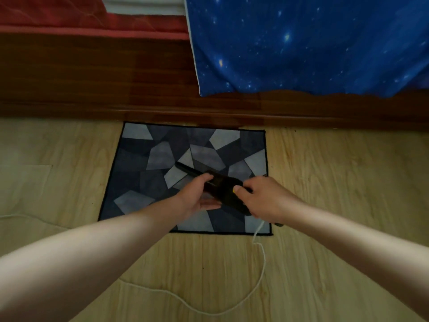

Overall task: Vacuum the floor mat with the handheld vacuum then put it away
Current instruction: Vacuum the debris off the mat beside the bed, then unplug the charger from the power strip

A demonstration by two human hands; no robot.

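head view: i see the left hand (197, 197) clasp the handheld vacuum (220, 185) mid-body, the right hand (263, 198) grip its rear, nozzle (184, 168) aimed far-left over the floor mat (139, 159).

Light wood-grain floor (69, 159) meets a dark wooden bed frame (92, 77) along its far edge. A blue starry sheet (301, 43) hangs over the frame on the right, and red bedding (58, 15) lies far left.
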